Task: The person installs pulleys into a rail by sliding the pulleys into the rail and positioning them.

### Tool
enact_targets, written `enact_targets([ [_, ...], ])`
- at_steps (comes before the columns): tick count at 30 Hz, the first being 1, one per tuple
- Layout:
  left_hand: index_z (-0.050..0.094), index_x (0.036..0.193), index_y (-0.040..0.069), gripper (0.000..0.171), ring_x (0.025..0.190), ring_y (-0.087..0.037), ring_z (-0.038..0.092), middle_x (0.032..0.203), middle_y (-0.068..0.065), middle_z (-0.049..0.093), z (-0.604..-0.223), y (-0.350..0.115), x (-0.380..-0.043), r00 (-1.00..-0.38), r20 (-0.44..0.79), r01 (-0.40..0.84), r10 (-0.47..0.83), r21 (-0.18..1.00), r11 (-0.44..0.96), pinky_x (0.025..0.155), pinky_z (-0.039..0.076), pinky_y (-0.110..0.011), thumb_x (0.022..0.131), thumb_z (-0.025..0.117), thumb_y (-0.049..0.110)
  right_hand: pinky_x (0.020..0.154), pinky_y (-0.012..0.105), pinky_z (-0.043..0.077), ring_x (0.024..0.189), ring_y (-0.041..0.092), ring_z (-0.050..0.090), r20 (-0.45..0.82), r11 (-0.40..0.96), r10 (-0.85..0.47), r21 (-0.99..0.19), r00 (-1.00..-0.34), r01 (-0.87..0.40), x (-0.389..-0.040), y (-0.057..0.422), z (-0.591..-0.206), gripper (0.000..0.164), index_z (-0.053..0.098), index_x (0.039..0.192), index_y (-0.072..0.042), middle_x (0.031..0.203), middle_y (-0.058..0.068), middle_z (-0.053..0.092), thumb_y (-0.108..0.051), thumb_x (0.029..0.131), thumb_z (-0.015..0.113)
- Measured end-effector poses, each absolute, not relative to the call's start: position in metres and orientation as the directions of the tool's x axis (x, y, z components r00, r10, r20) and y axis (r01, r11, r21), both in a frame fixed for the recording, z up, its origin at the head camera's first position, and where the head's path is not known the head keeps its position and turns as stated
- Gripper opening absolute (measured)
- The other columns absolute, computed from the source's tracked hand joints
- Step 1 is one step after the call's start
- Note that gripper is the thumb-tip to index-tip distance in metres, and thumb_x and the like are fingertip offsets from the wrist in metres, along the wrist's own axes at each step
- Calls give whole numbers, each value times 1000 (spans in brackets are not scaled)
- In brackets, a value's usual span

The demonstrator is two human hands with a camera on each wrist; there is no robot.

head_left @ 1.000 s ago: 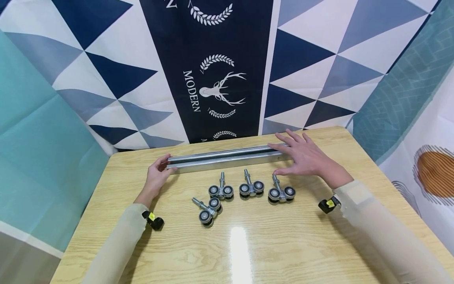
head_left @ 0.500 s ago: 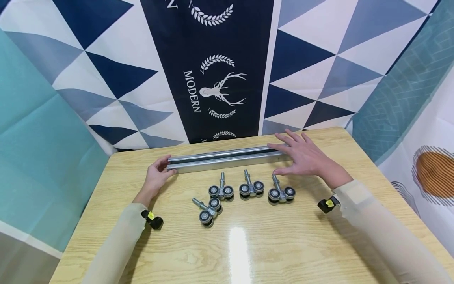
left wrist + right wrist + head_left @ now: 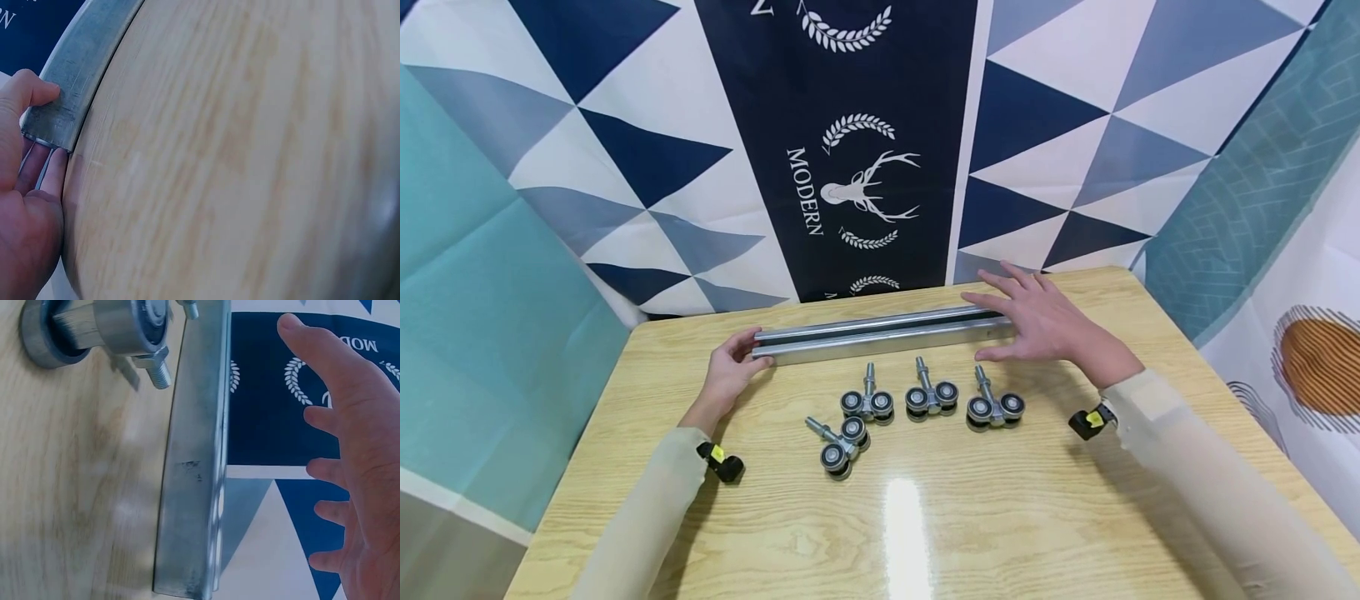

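Pinching the rail [image 3: 880,342] behind the rollers [image 3: 996,411], left end only.
Your left grip [image 3: 728,375] holds it, your right grip [image 3: 1045,323] is spread, empty; uneven pulling could swing it into them.

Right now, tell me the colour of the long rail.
The long rail is silver-grey; it shows best in the right wrist view.

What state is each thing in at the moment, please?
Rail: open side up, left end held
Front roller: loose, lying angled
Other three rollers: loose, stems toward the rail
Left grip: holding the rail
Right grip: fingers spread, holding nothing
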State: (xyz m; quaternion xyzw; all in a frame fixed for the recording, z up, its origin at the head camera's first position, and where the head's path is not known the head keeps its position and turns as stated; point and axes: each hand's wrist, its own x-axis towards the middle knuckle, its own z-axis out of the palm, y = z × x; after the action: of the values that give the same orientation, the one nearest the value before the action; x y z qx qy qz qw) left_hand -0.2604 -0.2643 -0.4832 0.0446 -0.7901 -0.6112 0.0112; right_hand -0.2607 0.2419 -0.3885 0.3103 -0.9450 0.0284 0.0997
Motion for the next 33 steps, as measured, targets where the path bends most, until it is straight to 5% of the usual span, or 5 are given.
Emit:
enact_targets([
  [9,50,146,7,67,134,-27,46,147,-15,49,-484,-264,-262,-995,-48,-67,-86,969,236,122,33,-43,84,72,-5,113,71,29,146,42,29,189,802,-587,3,-787,-598,-262,241,-390,91,54,144,-30,159,12,41,-84,71,60],
  [19,50,146,8,67,133,-25,47,147,-14,51,-486,-267,-262,-996,-44,-63,-74,958,281,112,41,-21,84,74,-1,90,56,54,119,31,52,171,809,-553,-123,-815,-575,-257,239,-390,81,64,134,-24,131,11,60,-77,72,67],
  [23,50,147,9,67,132,-25,47,147,-14,50,-486,-266,-259,-996,-45,-67,-80,956,284,113,41,-23,85,73,-1,87,54,55,116,29,53,152,820,-534,-148,-832,-553,-255,239,-388,80,65,134,-24,129,9,60,-77,73,67],
  [27,49,147,8,67,134,-26,46,147,-15,50,-484,-264,-259,-995,-54,-76,-85,958,278,121,35,-40,85,72,-2,89,54,54,115,30,55,163,813,-538,-156,-827,-561,-254,239,-387,78,65,133,-22,127,11,61,-74,75,68],
  [33,48,147,8,67,135,-26,46,149,-15,49,-483,-265,-260,-995,-60,-80,-79,957,278,121,34,-42,85,72,-1,87,53,54,107,33,59,167,796,-553,-185,-816,-577,-250,234,-384,69,68,129,-16,120,15,64,-61,78,75],
])
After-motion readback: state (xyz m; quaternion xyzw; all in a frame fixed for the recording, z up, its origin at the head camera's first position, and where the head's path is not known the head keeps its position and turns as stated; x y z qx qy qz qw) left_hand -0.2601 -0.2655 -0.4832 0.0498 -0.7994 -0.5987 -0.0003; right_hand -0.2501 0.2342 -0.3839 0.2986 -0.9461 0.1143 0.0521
